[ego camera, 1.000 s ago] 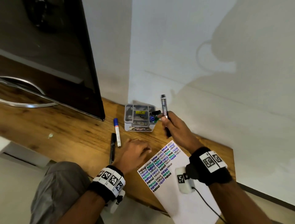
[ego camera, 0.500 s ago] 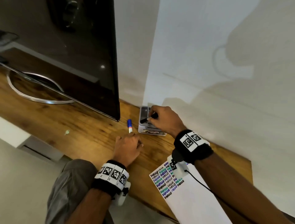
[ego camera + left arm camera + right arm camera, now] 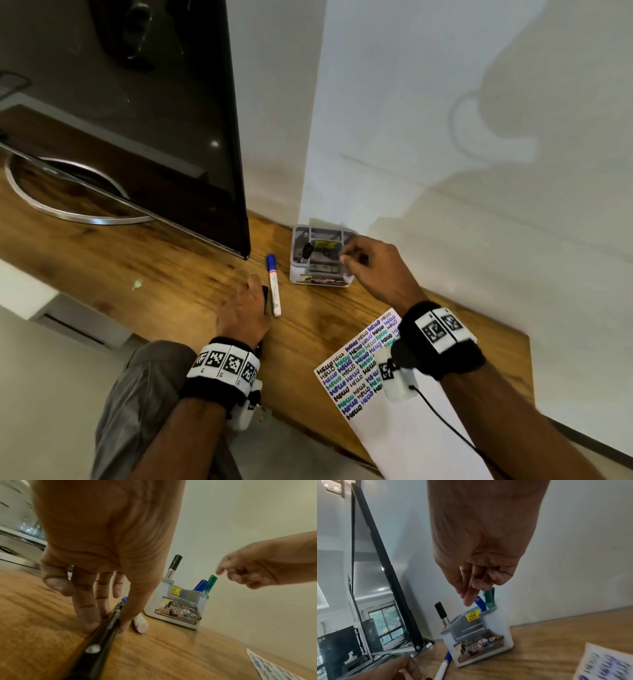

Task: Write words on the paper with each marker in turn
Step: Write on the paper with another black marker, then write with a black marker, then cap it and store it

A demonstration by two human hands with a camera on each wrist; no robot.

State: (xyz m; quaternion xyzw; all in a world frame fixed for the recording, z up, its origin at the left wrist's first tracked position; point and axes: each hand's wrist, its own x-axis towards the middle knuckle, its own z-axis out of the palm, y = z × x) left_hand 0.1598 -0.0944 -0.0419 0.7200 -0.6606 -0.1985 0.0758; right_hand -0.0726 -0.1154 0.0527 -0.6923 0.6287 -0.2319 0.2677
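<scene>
1. Reaching over the pen holder [image 3: 320,270], the right hand [image 3: 373,270] hangs with its fingers loosely curled and grasping nothing; its fingertips [image 3: 469,601] sit just above the green marker [image 3: 489,597] and the blue marker [image 3: 480,603] standing in the far compartment.
2. Down on the wooden desk [image 3: 171,270], the left hand [image 3: 243,310] pinches the black pen [image 3: 106,627] between thumb and fingers, with the blue-capped white marker [image 3: 274,287] lying just beside it.
3. The black-capped marker [image 3: 174,566] stands upright in the holder's other corner; the paper [image 3: 387,407] lies near the desk's front edge, its upper part filled with rows of coloured words.
4. Likely risk: the holder looks like light plastic, so a sideways tug on a leaning marker could tip it or drag its neighbour out.
5. Both lying markers are smooth and round, and the desk top looks slick; a nudge from the left thumb could roll the white one away.
6. The paper overhangs the desk edge and nothing pins it, so it could slide or buckle under a pen stroke unless a hand steadies it.
7. Caps are on every marker visible; pulling one off single-handed may fumble it.
</scene>
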